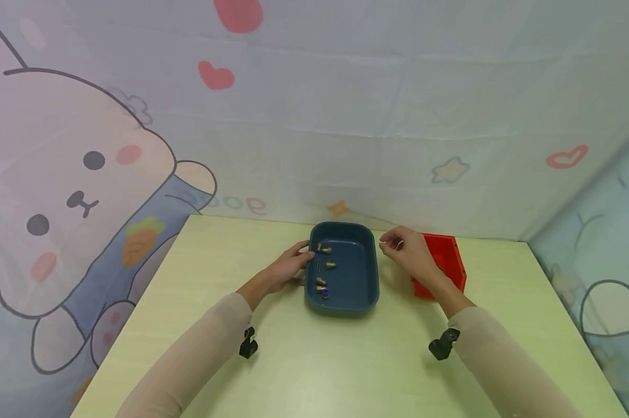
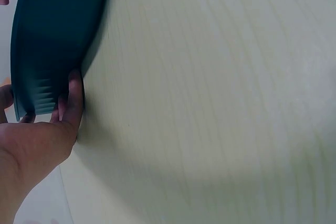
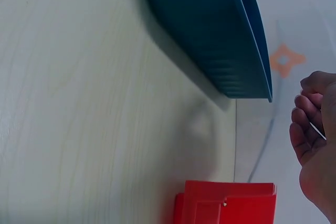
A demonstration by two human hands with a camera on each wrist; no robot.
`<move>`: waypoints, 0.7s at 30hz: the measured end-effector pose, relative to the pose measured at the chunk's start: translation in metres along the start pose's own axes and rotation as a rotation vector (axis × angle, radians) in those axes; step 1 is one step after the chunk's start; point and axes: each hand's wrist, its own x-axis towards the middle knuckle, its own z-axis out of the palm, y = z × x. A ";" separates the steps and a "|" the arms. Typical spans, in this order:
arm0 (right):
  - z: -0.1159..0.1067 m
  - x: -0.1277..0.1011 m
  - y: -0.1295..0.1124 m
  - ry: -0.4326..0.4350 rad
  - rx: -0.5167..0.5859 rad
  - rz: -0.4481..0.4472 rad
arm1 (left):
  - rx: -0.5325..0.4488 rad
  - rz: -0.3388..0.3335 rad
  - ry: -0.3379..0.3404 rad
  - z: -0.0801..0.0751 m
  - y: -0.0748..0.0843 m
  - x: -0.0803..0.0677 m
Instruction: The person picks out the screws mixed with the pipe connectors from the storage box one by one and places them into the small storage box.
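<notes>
A dark blue tray (image 1: 348, 310) stands on the table with several small brass fittings (image 1: 330, 265) along its left side, some with blue parts. My left hand (image 1: 287, 267) grips the tray's left wall, thumb over the rim and fingers along the outside. In the left wrist view its fingers (image 2: 75, 98) lie against the tray's outer wall. My right hand (image 1: 405, 249) is raised between the tray and a red bin (image 1: 452, 264), touching neither. Its fingers bend toward the thumb; whether a small thing is between the tips cannot be seen.
The red bin, right of the tray and partly behind my right forearm, has small items inside, hard to make out. A printed cloth (image 1: 345, 145) hangs behind the table's (image 1: 335, 360) back edge. Black wrist cameras (image 1: 444, 343) sit on both sleeves.
</notes>
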 end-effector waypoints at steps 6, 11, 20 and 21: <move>0.011 0.003 -0.004 -0.018 0.014 -0.033 | -0.007 0.000 -0.001 0.000 -0.003 0.002; 0.019 0.005 -0.012 -0.043 0.027 -0.052 | -0.009 0.001 -0.006 0.001 -0.002 0.002; 0.035 0.012 -0.027 -0.064 0.034 -0.087 | -0.005 -0.006 0.011 0.000 -0.001 0.002; 0.037 0.013 -0.028 -0.067 0.034 -0.087 | -0.006 -0.007 0.012 0.000 -0.001 0.002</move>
